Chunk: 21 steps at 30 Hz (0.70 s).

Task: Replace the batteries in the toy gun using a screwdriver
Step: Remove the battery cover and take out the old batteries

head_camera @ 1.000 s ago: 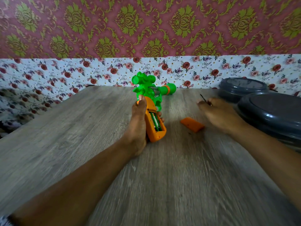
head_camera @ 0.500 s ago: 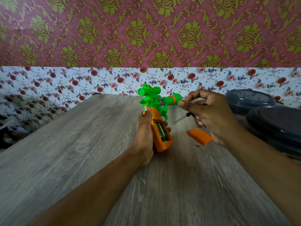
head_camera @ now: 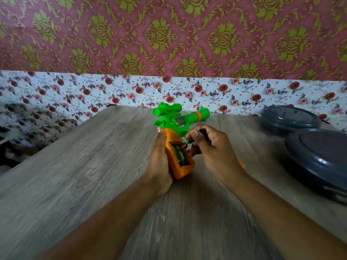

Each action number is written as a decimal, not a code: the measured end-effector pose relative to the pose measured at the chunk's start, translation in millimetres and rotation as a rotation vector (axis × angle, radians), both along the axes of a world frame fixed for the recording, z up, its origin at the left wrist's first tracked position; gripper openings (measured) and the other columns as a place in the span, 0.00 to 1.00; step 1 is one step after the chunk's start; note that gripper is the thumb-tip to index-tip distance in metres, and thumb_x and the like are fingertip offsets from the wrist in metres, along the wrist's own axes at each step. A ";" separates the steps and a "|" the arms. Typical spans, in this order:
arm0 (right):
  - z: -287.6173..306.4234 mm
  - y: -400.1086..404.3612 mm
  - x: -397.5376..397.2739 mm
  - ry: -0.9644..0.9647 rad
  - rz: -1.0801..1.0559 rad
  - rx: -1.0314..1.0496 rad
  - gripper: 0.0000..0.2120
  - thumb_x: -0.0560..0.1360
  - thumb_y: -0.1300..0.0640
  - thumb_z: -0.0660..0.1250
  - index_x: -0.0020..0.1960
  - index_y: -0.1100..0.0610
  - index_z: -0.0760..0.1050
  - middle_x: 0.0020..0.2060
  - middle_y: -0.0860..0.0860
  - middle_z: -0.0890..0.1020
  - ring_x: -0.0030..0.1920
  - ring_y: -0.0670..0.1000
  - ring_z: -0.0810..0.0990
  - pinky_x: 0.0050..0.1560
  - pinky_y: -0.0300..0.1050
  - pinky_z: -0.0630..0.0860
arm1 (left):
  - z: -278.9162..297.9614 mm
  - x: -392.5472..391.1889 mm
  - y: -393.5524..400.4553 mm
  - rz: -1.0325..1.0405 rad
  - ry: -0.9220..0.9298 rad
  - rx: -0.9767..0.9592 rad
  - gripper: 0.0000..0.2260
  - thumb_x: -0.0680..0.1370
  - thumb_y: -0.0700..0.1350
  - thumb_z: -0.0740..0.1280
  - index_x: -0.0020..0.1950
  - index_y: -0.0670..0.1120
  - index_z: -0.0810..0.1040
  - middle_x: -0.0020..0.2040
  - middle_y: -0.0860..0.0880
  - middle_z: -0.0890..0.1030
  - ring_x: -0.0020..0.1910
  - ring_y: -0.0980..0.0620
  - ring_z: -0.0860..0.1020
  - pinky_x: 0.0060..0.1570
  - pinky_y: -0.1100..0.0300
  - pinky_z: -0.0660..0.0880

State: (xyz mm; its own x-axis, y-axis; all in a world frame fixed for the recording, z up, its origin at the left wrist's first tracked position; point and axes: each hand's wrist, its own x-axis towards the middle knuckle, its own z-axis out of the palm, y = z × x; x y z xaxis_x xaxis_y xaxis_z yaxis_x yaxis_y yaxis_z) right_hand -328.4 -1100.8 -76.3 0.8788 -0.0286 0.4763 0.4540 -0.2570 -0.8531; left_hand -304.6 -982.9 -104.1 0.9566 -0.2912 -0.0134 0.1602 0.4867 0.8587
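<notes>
Screwdriver [head_camera: 195, 138] pinched in right hand [head_camera: 212, 147], tip angled down-left into open battery bay, gun [head_camera: 178, 139] gripped upright by left hand [head_camera: 159, 158].

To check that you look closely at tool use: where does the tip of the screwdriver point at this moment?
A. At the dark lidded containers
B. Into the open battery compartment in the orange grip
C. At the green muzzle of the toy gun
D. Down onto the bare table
B: the right hand holds the screwdriver with its tip at the open battery compartment of the toy gun, which the left hand steadies.
</notes>
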 end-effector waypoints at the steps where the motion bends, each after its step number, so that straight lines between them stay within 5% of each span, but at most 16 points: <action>1: -1.2 -0.6 0.5 -0.022 0.015 -0.007 0.09 0.77 0.56 0.61 0.39 0.50 0.75 0.29 0.41 0.79 0.30 0.45 0.77 0.41 0.54 0.79 | 1.5 -0.6 0.1 0.004 0.017 0.002 0.35 0.71 0.69 0.50 0.66 0.47 0.73 0.55 0.42 0.77 0.50 0.46 0.78 0.46 0.53 0.74; 10: -11.1 -4.1 7.5 -0.171 0.037 -0.149 0.04 0.75 0.50 0.60 0.44 0.46 0.72 0.37 0.51 0.80 0.37 0.48 0.81 0.40 0.48 0.80 | 3.4 -2.3 -0.7 -0.005 0.038 -0.022 0.37 0.71 0.68 0.52 0.67 0.42 0.71 0.45 0.44 0.82 0.43 0.48 0.81 0.56 0.48 0.73; 16: -13.8 -9.7 10.3 -0.177 0.079 -0.132 0.07 0.74 0.46 0.58 0.44 0.45 0.72 0.37 0.47 0.80 0.39 0.47 0.82 0.40 0.48 0.81 | 4.1 0.2 -2.3 -0.022 0.062 -0.019 0.34 0.74 0.67 0.49 0.67 0.43 0.71 0.60 0.37 0.79 0.54 0.42 0.79 0.67 0.41 0.67; 21: -15.9 -10.4 10.3 -0.166 0.060 -0.105 0.05 0.75 0.49 0.60 0.43 0.45 0.74 0.38 0.45 0.81 0.40 0.46 0.83 0.42 0.46 0.81 | 4.3 2.6 -1.8 -0.008 0.074 0.013 0.34 0.75 0.67 0.48 0.67 0.43 0.72 0.61 0.36 0.78 0.59 0.41 0.76 0.67 0.39 0.66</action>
State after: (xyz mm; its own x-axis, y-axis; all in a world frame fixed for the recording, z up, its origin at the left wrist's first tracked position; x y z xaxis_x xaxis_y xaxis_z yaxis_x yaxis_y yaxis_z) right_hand -318.1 -1111.2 -92.2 0.7864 0.0791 0.6126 0.6036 -0.3092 -0.7349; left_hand -302.0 -984.7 -99.8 0.9504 -0.2984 -0.0881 0.2277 0.4740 0.8506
